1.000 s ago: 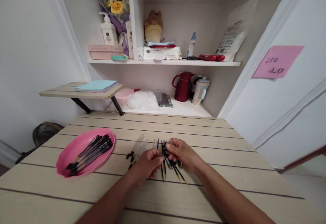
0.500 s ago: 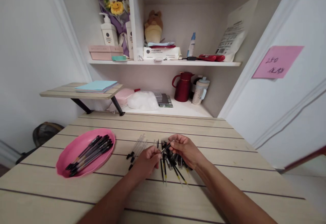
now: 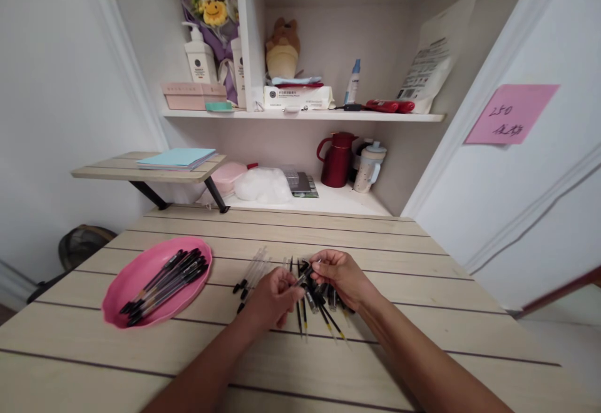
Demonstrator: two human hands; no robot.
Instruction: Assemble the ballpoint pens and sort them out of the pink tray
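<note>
Over the pile, my left hand and my right hand face each other with pinched fingers. Between them they grip a short black-and-clear pen cap, partly covered by the fingertips. Beneath lies a heap of black pen caps and ink refills with yellowish ends. Just left of my left hand are several clear pen barrels with black tips. Farther left, a pink scalloped tray holds a bundle of assembled black pens.
The slatted wooden table meets a white cabinet behind. A small raised stand with blue paper is at the back left. A red jug, a tumbler and a plastic bag stand in the lower compartment.
My left hand has shifted slightly right and up along the held piece, its fingers now closer to my right hand. The right hand stays nearly still.
</note>
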